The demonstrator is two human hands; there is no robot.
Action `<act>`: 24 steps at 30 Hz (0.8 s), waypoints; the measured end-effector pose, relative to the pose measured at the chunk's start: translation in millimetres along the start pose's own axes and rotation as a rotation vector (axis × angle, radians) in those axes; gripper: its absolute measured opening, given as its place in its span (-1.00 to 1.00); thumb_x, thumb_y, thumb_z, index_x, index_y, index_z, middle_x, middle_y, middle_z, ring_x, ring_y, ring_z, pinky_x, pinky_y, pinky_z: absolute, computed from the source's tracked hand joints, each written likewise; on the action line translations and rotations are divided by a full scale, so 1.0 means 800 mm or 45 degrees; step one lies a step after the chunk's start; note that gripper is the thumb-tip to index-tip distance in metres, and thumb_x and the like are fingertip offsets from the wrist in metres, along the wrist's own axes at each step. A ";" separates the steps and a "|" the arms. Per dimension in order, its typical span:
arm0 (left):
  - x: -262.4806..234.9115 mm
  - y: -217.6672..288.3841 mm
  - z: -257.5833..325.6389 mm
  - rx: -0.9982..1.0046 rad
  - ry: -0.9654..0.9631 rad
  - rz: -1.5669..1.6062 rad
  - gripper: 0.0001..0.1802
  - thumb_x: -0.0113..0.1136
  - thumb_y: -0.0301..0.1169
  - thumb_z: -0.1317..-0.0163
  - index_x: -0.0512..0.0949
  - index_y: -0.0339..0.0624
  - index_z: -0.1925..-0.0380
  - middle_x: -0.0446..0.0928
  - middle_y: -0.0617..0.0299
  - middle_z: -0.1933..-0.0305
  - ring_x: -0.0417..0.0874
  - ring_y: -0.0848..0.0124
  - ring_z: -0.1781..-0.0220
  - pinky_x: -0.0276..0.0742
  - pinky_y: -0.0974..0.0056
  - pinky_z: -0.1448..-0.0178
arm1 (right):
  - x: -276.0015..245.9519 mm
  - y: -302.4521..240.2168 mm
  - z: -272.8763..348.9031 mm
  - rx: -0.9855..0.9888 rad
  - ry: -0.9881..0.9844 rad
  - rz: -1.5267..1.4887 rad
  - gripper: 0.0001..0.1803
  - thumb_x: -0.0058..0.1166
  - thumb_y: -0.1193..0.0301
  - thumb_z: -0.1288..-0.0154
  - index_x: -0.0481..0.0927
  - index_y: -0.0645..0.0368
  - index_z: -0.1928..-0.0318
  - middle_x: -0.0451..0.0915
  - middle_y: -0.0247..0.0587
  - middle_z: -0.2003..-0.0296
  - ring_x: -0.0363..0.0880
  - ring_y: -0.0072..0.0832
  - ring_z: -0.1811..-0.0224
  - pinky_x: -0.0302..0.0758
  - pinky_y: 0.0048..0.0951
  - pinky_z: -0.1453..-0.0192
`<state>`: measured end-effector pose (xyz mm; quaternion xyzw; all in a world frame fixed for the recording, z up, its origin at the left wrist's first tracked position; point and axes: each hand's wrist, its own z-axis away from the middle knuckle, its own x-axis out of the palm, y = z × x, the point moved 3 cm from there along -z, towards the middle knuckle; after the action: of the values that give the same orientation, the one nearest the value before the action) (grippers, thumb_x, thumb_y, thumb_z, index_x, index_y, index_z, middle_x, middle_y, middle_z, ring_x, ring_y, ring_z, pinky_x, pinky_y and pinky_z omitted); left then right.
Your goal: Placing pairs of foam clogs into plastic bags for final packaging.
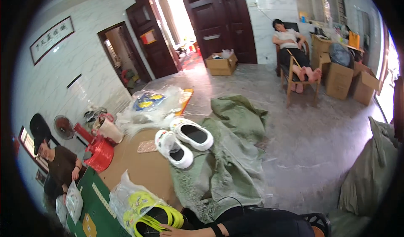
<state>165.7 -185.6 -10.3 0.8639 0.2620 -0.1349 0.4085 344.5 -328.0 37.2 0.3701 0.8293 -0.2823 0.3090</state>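
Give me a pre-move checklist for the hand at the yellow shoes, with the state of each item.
1. Hand on the yellow shoes: ok, it lies at their lower edge.
2. Grip closed on a shoe: cannot tell, the fingers are cut off at the frame's edge.
3. Other hand in view: not ok, it is out of frame.
4. Plastic bag open around the yellow shoes: ok, they show through its mouth.
5. White shoes apart from the hand: ok, they sit further up on the green sack.
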 end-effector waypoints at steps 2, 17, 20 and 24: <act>0.002 0.011 0.000 0.142 0.018 -0.133 -0.81 0.13 -0.46 -0.28 0.49 -0.39 0.21 0.52 -0.06 0.25 0.51 0.12 0.28 0.46 0.21 0.14 | -0.008 0.001 0.005 -0.022 0.078 -0.095 -0.45 0.16 0.34 0.08 0.39 0.19 0.00 0.41 -0.10 0.11 0.36 -0.16 -0.06 0.06 0.07 -0.29; -0.029 0.088 0.008 0.194 -0.136 0.008 -0.78 0.02 -0.41 -0.34 0.46 -0.41 0.21 0.48 -0.16 0.26 0.46 0.03 0.24 0.41 0.14 0.06 | -0.018 0.008 0.015 0.075 0.173 -0.111 -0.48 0.08 0.22 -0.10 0.39 0.19 -0.06 0.41 -0.06 0.03 0.35 -0.14 -0.07 0.16 0.05 -0.17; -0.037 0.082 0.020 0.235 -0.177 -0.008 -0.77 -0.02 -0.42 -0.35 0.43 -0.43 0.16 0.48 -0.19 0.25 0.45 -0.02 0.23 0.41 0.11 0.05 | -0.033 0.005 0.009 0.061 0.147 -0.128 -0.49 0.08 0.23 -0.09 0.38 0.17 -0.05 0.42 -0.06 0.06 0.36 -0.14 -0.05 0.19 0.02 -0.13; -0.038 0.088 0.030 0.270 -0.259 -0.077 -0.75 -0.07 -0.42 -0.36 0.41 -0.46 0.14 0.47 -0.25 0.23 0.45 -0.08 0.21 0.40 0.09 0.05 | -0.032 0.016 -0.001 0.099 0.159 -0.209 -0.51 0.09 0.29 -0.04 0.39 0.16 -0.02 0.42 -0.09 0.13 0.41 -0.16 0.03 0.23 -0.05 -0.08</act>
<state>179.6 -251.8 33.0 0.8758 0.2293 -0.2609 0.3352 368.1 -331.4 52.9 0.3296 0.8629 -0.3150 0.2181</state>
